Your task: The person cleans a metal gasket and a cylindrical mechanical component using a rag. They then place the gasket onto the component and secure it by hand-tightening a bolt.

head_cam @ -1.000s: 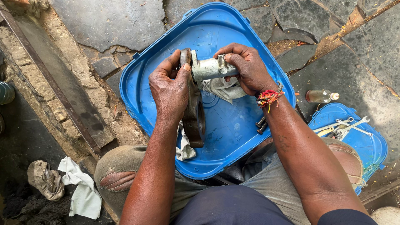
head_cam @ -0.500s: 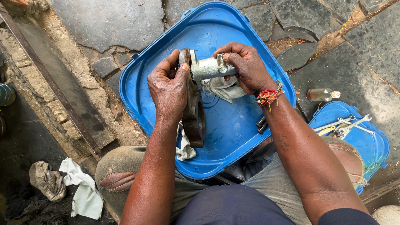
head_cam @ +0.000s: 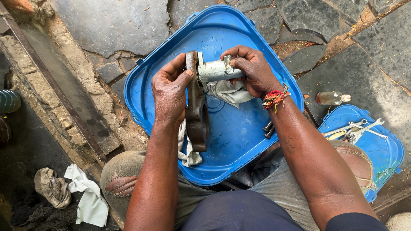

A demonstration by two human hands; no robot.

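My left hand (head_cam: 170,90) grips the top of a dark rusty metal bracket (head_cam: 198,115) that hangs down over a large blue plastic lid (head_cam: 239,141). Joined to the bracket's top is a grey metal cylinder (head_cam: 216,70), and my right hand (head_cam: 252,68) is wrapped round its right end. A white rag (head_cam: 231,92) lies bunched under the cylinder, and another piece (head_cam: 185,147) trails beneath my left forearm. Two dark bolts (head_cam: 269,129) lie on the lid beside my right forearm. A red thread band (head_cam: 274,98) is tied round my right wrist.
A smaller blue lid (head_cam: 381,154) at the right holds several spanners (head_cam: 355,130). A small glass bottle (head_cam: 332,98) lies on the stone paving. A rusty metal rail (head_cam: 55,90) runs along the left. Dirty rags (head_cam: 72,192) lie at the lower left. My knees frame the big lid.
Both hands and the part have barely shifted; my left fingers have settled slightly higher on the bracket's top.
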